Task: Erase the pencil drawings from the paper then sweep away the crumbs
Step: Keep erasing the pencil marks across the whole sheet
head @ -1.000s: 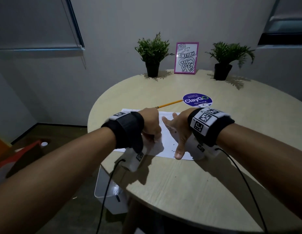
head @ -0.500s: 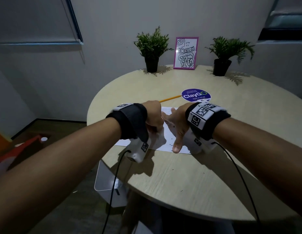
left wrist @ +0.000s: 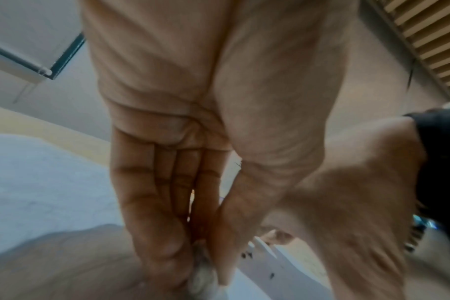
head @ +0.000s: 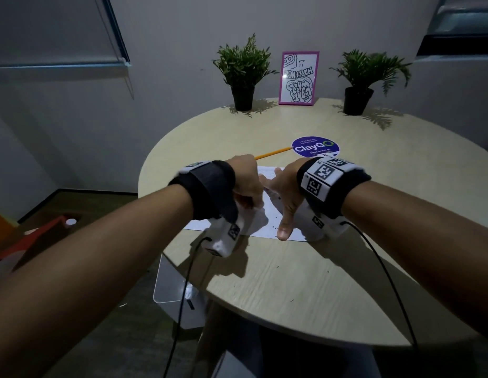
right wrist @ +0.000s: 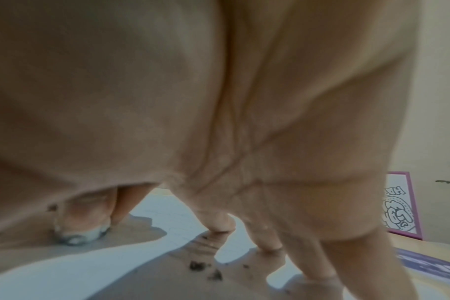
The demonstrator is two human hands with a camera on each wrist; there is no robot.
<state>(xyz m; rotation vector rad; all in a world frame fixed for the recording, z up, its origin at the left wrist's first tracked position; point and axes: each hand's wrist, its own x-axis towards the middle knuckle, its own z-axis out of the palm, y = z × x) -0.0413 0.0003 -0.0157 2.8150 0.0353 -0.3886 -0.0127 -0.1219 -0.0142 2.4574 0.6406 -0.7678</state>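
L hand (head: pixel 247 184): fingers and thumb bunched, pinching a small grubby whitish eraser (left wrist: pixel 202 281) tip-down on the white sheet of paper (head: pixel 267 218), near the sheet's left-centre. R hand (head: pixel 285 196): fingers spread and straight, thumb stretched toward the near edge, pressing flat to pin the sheet just right of the eraser.

Paper lies on the round pale wood-grain table (head: pixel 292 282), toward its left side. Dark eraser crumbs (right wrist: pixel 204 270) sit scattered on the sheet between and under the R fingers; a few specks also on the table nearer the person.

Progress, as I judge it: erasing is under way, not done. Faint pencil lines (head: pixel 270 171) show at the sheet's far edge, so some drawing is prob. left; most of the sheet is hidden by the hands, can't tell how much. Sweeping not begun, crumbs all still there.

Beyond the hands: yellow pencil (head: pixel 272 153) lying just past the sheet, its tip at a round purple sticker (head: pixel 315 147).

Vs. a sec ago: grip and pinning are the same, both hands sit in the same spot on the sheet, L hand a touch closer to the R. Sheet hasn't slid. The view itself has shifted.
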